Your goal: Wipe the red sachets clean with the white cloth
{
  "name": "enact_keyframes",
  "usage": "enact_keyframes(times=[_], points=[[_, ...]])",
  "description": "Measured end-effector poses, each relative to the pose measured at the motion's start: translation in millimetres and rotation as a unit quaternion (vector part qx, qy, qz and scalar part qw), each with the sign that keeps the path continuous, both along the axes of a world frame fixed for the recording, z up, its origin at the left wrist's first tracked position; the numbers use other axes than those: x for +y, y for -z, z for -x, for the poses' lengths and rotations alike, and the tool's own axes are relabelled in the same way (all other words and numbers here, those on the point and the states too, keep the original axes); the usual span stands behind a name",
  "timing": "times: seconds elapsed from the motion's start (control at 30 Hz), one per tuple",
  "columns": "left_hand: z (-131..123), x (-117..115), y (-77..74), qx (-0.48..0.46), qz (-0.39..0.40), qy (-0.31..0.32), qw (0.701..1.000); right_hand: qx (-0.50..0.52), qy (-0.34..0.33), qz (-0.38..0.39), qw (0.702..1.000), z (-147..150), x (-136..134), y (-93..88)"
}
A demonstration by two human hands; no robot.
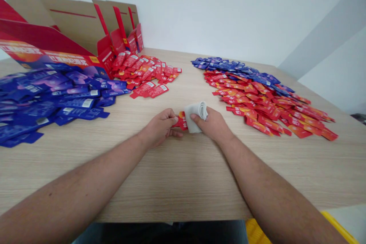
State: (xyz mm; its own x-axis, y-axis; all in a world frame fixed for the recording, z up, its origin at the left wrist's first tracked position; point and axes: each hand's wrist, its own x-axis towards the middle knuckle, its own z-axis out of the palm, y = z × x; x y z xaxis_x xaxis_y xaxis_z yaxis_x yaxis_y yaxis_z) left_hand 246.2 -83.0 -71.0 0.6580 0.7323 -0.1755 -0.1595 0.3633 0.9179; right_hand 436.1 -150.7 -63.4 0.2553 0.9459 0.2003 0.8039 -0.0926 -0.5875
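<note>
My left hand pinches one end of a red foil sachet between thumb and fingers. My right hand presses a folded white cloth around the sachet's other end, so that part of the sachet is hidden. The two hands are close together at the middle of the wooden table. Beyond my left hand lie a heap of blue sachets and a smaller heap of red sachets. To the right of my right hand is a wide spread of red sachets, with blue sachets behind it.
Open cardboard cartons with red printed panels stand along the far left of the table, behind the heaps. A white wall rises behind the table. A yellow object shows below the near table edge at the lower right.
</note>
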Motion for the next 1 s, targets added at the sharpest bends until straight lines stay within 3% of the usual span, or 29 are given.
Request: enact_keyframes(times=[0.07,0.23,0.37,0.53,0.63,0.7,0.77,0.87,0.93,1.0], points=[[0,0,0.0,-0.004,0.002,-0.005,1.0,0.017,0.046,-0.011,0.999,-5,2,1.4],[0,0,-0.3,-0.003,0.005,0.005,1.0,0.03,-0.029,0.023,0.999,-14,5,3.8],[-1,0,-2.9,-0.003,0.011,-0.025,1.0,0.017,0.061,0.025,0.998,-23,7,3.6],[-1,0,-4.0,-0.005,0.011,-0.008,1.0,0.037,-0.023,0.03,0.999,-23,6,5.6],[-1,4,-0.3,0.007,-0.014,-0.023,1.0,-0.01,0.047,0.047,0.998,-29,7,5.1],[2,8,2.2,0.037,-0.092,-0.042,0.994,0.006,0.116,0.014,0.993,-36,9,3.4],[6,11,3.0,0.095,-0.229,-0.052,0.967,0.087,0.157,-0.038,0.983,-44,12,2.3],[12,15,1.4,0.166,-0.452,-0.018,0.876,0.256,0.172,-0.126,0.943,-50,16,3.6],[15,17,0.8,0.176,-0.55,0.023,0.816,0.327,0.165,-0.165,0.916,-51,17,5.4],[15,19,1.7,0.177,-0.601,0.056,0.777,0.313,0.141,-0.142,0.929,-49,17,6.3]])
